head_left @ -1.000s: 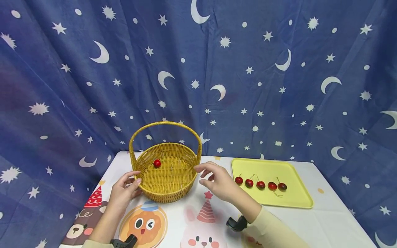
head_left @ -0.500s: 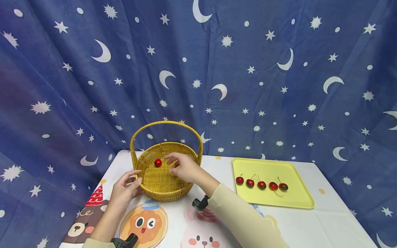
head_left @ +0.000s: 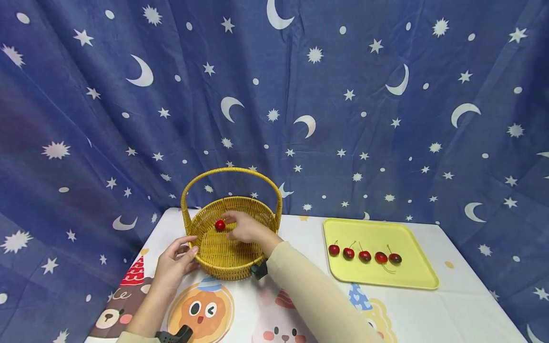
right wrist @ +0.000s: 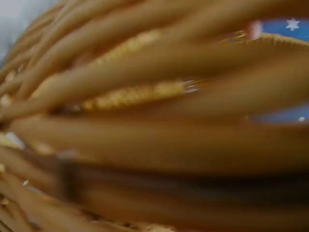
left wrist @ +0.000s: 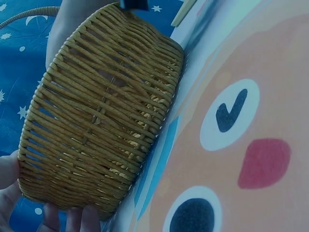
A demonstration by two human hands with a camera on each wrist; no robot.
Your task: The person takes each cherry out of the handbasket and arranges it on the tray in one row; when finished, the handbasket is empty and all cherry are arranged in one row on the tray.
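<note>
In the head view a yellow wicker basket with a tall arched handle stands at the left, one red cherry inside it near the back left. My left hand grips the basket's left rim; in the left wrist view the thumb lies at the rim and the fingers against the outer wall. Reaching over the front rim, my right hand is inside the basket with its fingers loosely bent. Its index fingertip is right beside the cherry; whether they touch I cannot tell. Basket weave fills the right wrist view, blurred.
On the right lies a yellow tray with several stemmed cherries in a row. A white cloth with cartoon animals covers the table. Behind it hangs a blue curtain with moons and stars.
My right hand has moved left from beside the basket's right rim into the basket, close to the cherry. The left hand keeps its place on the rim.
</note>
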